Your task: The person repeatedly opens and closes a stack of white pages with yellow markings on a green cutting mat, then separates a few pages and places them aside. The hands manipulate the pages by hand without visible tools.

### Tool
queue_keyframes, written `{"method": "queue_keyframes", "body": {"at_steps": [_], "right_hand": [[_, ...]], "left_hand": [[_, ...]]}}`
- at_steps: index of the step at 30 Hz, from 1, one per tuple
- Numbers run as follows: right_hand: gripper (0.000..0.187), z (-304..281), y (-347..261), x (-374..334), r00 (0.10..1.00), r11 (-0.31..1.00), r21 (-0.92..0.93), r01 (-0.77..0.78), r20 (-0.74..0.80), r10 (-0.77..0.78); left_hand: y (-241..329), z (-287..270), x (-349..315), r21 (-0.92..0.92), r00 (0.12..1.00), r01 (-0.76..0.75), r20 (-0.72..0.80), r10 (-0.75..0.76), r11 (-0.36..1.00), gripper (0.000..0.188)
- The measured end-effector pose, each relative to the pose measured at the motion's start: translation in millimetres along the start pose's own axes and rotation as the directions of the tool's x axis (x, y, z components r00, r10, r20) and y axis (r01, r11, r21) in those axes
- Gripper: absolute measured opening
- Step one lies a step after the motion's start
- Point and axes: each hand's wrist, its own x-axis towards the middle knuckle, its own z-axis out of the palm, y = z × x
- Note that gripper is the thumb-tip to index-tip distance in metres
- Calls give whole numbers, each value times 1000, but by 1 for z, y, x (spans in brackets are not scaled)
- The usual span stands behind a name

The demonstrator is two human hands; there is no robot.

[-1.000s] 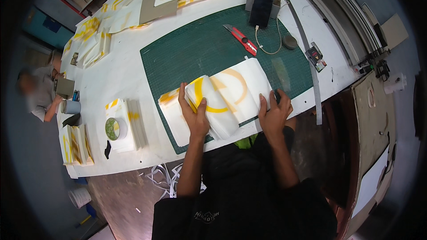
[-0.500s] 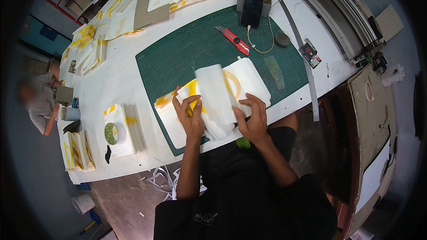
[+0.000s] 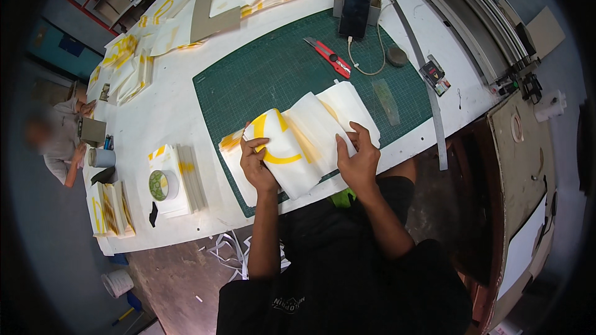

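A folded white paper sheet with yellow print [image 3: 287,160] curves up in front of me, its left edge gripped in my left hand [image 3: 257,166]. That hand's fingers bend over the printed face. Beside it a plain white sheet [image 3: 311,119] slopes toward my right hand [image 3: 360,162], which pinches its right edge between thumb and fingers. Beneath both is a stack of white sheets [image 3: 357,107], resting on the green cutting mat [image 3: 261,62]. More yellow-marked paper [image 3: 232,142] shows left of my left hand.
A red utility knife [image 3: 331,59], a phone [image 3: 356,11] with its cable and a steel ruler [image 3: 434,121] lie beyond. At left, a round tub [image 3: 162,185] sits on a paper stack [image 3: 180,208]. Another person [image 3: 65,127] is at the table's far left.
The upright white sheet has come down to the left, and its yellow-printed face now shows. My left hand has shifted slightly left and gripped it; my right hand stays near the right edge.
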Motion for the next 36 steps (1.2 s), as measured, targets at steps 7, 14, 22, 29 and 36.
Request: {"method": "queue_keyframes", "body": {"at_steps": [7,14,22,29,36], "right_hand": [[31,1,-46,-22,878,894,107,435,170,-447],[29,-14,-11,-9,939,930,-180,321,-69,-337],[43,-32,30,3,988,726,-681,98,-23,-155],[34,-29,27,0,984,782,-610,128,-23,-179],[42,-49,50,64,999,947,-320,-16,-54,-1]], "left_hand": [[11,16,-4,387,985,-169,104,139,906,21],[9,17,-5,436,991,-127,85,100,891,23],[15,23,-5,149,999,9,40,-15,989,78],[21,30,-6,192,999,-40,1,41,981,81],[22,26,-6,171,1000,-8,-4,9,985,78]]}}
